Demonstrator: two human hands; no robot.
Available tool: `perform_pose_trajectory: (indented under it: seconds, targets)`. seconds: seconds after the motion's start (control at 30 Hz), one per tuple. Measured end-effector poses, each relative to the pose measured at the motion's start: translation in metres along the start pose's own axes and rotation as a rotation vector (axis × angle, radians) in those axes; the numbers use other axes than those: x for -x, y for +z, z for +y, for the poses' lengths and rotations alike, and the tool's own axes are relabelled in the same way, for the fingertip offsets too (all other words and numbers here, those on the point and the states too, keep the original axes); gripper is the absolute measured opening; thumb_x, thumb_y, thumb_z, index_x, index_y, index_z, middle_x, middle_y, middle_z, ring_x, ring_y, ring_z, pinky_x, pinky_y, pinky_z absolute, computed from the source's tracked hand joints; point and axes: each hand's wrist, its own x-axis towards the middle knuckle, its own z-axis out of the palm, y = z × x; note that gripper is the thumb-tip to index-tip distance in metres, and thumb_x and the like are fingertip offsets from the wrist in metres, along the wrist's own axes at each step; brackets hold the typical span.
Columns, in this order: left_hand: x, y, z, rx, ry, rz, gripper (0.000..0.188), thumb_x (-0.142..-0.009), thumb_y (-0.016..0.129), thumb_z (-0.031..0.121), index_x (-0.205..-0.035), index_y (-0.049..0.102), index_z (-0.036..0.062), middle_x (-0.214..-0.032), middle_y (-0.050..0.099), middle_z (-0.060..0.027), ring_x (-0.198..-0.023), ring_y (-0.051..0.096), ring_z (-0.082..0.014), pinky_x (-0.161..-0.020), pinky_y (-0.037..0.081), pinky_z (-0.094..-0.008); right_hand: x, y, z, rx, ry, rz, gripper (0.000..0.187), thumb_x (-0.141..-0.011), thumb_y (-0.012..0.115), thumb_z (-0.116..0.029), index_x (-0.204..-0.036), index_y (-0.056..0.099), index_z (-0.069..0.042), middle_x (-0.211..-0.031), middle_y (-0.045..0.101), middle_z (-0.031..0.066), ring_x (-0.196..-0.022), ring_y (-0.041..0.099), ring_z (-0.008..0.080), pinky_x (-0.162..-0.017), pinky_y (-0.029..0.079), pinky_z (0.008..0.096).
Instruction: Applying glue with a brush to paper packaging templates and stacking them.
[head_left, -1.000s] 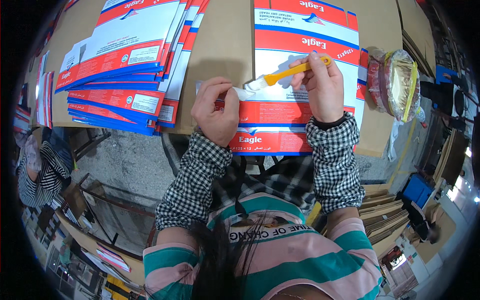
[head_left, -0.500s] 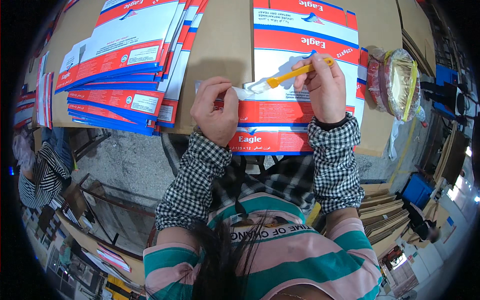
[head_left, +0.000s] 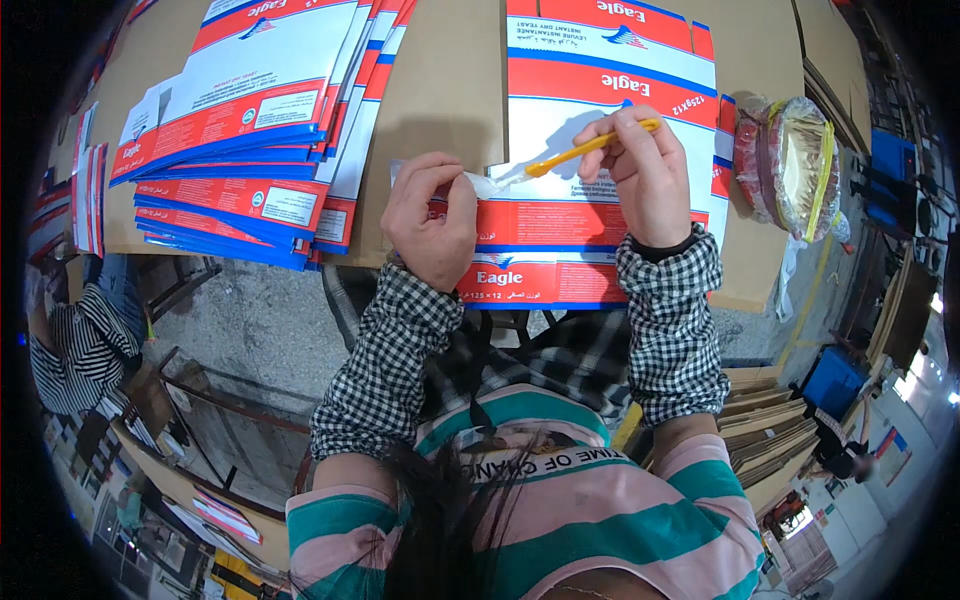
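1. My right hand [head_left: 645, 180] pinches the yellow-handled brush [head_left: 565, 157] between thumb and fingertips, the end of the handle poking out past them on the right.
2. The brush slants down and to the left from those fingers; its pale bristles [head_left: 512, 180] sit well clear of my right fingertips and much nearer my left ones.
3. My left hand [head_left: 430, 220] is curled, thumb and forefinger drawn close together at the left part of a whitish strip [head_left: 485, 188]. I cannot tell whether I am pinching it or only pressing it.
4. The bristles meet the strip's right end, just beside my left thumb.
5. Under the brush lies a flat red, white and blue carton blank [head_left: 550, 125]; my right hand is above it, and the brush casts a shadow there.
6. Left of my left hand, a fanned stack of similar printed blanks [head_left: 245, 120] rests on brown cardboard [head_left: 440, 90].
7. Right of my right hand stands a plastic-wrapped bowl [head_left: 757, 165] with pale contents [head_left: 802, 165].
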Motion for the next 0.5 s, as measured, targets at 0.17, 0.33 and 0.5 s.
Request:
perform_pose_trajectory:
  seconds: [0.17,0.33,0.5]
  targets:
    - [0.0005,0.0,-0.0017,0.0,0.012,-0.001,0.006,-0.076,0.06,0.0,-0.081,0.06,-0.0026,-0.088,0.062,-0.0125,-0.075,0.062,-0.0204,-0.065,0.05,-0.0277,0.0,-0.0031,-0.0018,0.003,-0.025,-0.013,0.019,-0.095,0.039,-0.02,-0.09,0.049,-0.004,-0.088,0.06,0.0161,-0.067,0.058,0.0143,-0.063,0.048,0.0258]
    - [0.0007,0.0001,-0.0003,0.0,0.001,0.006,0.006,-0.076,0.06,0.0,-0.081,0.06,-0.0027,-0.089,0.062,-0.0125,-0.075,0.062,-0.0199,-0.065,0.05,-0.0269,-0.0017,-0.0019,0.0007,0.008,0.0,-0.015,0.019,-0.094,0.04,-0.02,-0.09,0.05,-0.004,-0.089,0.061,0.016,-0.067,0.058,0.014,-0.064,0.048,0.0253]
    - [0.0009,-0.0003,0.0004,0.009,0.0,0.001,0.006,-0.076,0.06,-0.001,-0.082,0.06,-0.0026,-0.089,0.062,-0.0125,-0.075,0.062,-0.02,-0.065,0.05,-0.0271,-0.0037,0.0007,0.0015,0.016,-0.036,0.022,0.019,-0.095,0.04,-0.02,-0.09,0.05,-0.005,-0.088,0.061,0.0159,-0.064,0.058,0.0144,-0.062,0.048,0.0255]
